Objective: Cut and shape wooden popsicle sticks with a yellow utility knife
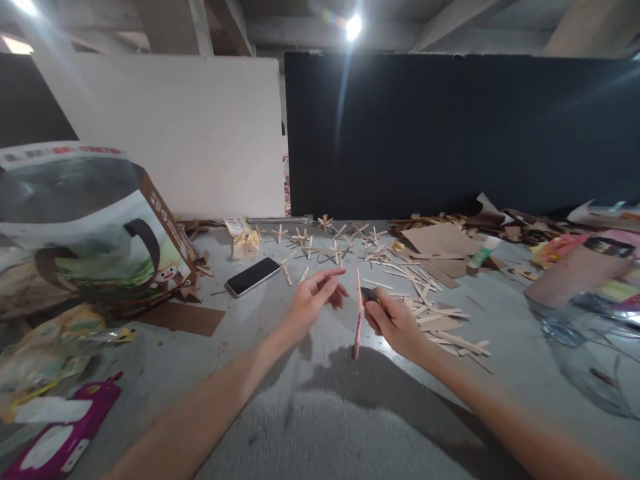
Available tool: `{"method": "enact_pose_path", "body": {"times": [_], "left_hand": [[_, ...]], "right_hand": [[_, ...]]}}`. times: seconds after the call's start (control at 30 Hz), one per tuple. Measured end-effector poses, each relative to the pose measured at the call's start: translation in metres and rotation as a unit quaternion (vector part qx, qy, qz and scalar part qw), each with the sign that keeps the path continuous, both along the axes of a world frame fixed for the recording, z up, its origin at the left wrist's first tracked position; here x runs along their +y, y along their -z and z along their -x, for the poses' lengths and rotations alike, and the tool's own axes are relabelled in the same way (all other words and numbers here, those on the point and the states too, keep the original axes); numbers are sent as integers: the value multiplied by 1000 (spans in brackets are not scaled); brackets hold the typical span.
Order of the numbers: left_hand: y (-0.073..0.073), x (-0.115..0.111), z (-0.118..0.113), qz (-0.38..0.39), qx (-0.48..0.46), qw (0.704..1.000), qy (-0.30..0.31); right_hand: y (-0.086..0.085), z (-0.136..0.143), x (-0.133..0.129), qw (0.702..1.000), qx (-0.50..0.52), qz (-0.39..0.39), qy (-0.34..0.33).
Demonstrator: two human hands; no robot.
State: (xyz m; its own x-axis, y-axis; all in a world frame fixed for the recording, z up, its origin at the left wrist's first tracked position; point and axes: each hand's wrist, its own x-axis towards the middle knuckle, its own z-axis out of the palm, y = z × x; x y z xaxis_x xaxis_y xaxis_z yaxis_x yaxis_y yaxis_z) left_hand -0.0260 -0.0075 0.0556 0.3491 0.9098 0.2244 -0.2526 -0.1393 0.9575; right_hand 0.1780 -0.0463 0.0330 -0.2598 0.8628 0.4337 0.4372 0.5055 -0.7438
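Left hand (314, 297) empty, fingers loose; right (393, 321) grasping a dark tool (369, 293); stars (336, 252) seemingly done at twelve o'clock, loose sticks (441, 313) left at one

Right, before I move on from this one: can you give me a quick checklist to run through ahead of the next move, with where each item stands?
1. Left hand free: ok. Its fingers are spread and nothing shows in it.
2. Right hand closed on the dark tool: ok.
3. Pinkish stick firmly held: cannot tell. It is right by the tool, but the contact is unclear.
4. Phone apart from both hands: ok. It lies to the left of the left hand.
5. Loose wooden sticks neatly stacked: not ok. They lie scattered and crossed.
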Motion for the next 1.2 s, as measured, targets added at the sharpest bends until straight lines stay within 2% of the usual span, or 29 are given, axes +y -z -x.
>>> {"method": "enact_pose_path", "body": {"times": [0.1,0.17,0.27,0.37,0.47,0.57,0.7,0.8,1.03,1.2], "left_hand": [[-16,-13,-4,-46,15,999,-24],[-20,-18,-5,-60,21,998,-30],[-22,-22,-9,-70,17,997,-33],[-22,-24,-13,-70,9,997,-44],[-24,-27,-15,-55,7,997,-51],[-25,-31,-15,-24,11,1000,-9],[-23,-34,-14,16,9,996,86],[-22,-36,-14,27,15,992,123],[-22,-38,-15,34,8,988,148],[-23,-38,-16,36,11,989,144]], "right_hand": [[6,6,-4,980,166,85,-75],[5,7,-6,965,214,113,-104],[3,4,-9,959,235,108,-120],[2,0,-11,967,209,84,-114],[2,-4,-11,982,164,45,-81],[2,-8,-9,992,118,-7,-44],[3,-13,-3,994,81,-61,-40],[6,-15,0,994,68,-83,-26],[7,-16,1,987,41,-152,-12],[8,-20,2,985,12,-170,-11]]}}
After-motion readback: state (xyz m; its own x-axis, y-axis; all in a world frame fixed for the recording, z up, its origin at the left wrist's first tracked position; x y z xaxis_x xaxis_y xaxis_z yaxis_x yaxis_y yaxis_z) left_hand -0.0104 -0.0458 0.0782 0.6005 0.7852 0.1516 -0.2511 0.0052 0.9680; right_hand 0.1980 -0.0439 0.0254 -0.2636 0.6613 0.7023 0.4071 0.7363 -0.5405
